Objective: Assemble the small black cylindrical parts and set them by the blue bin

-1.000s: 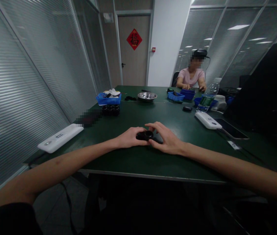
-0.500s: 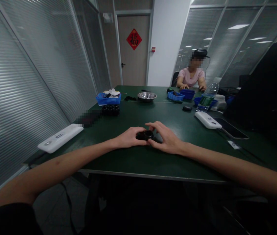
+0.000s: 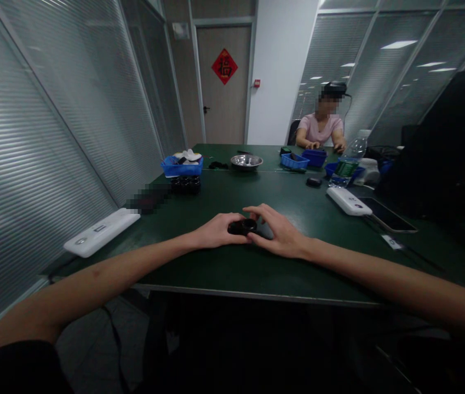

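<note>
In the head view, a small black object with a round, ring-like opening [image 3: 250,225] lies low over the green table [image 3: 232,268], between my two hands. Its exact kind cannot be made out. My left hand [image 3: 216,230] is closed around the left end, thumb along the near side and fingers over the far side. My right hand [image 3: 278,232] curves around the right end, with thumb and fingertips at the ring. A dark grey part [image 3: 265,230] shows under the right palm; whether it joins the black object is unclear. The fingers hide both ends.
White power banks lie left [image 3: 101,232] and right [image 3: 348,201], the right one beside a phone [image 3: 388,214]. Farther off are a blue basket [image 3: 170,166], a black tray [image 3: 185,185], a metal bowl [image 3: 246,168] and a bottle [image 3: 345,171]. A person [image 3: 320,128] sits across the table.
Both hands stay in place around the black object. It seems turned very slightly, and a little more of the grey part shows under my right palm.
</note>
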Demonstrator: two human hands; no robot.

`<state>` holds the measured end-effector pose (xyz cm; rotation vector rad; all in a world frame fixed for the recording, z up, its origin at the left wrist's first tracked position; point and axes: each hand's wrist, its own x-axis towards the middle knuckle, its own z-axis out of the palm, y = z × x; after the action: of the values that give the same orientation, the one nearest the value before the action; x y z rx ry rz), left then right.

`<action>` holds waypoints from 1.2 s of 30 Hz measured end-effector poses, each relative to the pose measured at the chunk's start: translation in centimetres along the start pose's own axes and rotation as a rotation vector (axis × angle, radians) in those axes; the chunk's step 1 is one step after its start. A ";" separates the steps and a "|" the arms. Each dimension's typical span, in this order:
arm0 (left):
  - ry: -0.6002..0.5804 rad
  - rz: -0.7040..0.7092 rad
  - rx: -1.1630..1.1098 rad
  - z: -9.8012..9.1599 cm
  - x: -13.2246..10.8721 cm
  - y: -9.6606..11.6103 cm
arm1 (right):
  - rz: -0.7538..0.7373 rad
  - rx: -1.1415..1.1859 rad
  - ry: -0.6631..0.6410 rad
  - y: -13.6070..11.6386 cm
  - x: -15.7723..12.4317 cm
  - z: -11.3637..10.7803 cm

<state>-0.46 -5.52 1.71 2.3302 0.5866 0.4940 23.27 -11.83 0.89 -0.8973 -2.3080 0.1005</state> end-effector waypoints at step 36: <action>-0.010 0.002 0.003 -0.1 0.0 0.0 | 0.017 -0.032 0.006 0.0 0.0 -0.1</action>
<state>-0.44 -5.50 1.79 2.3351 0.5811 0.4821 23.31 -11.87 0.98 -0.9327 -2.3021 0.0680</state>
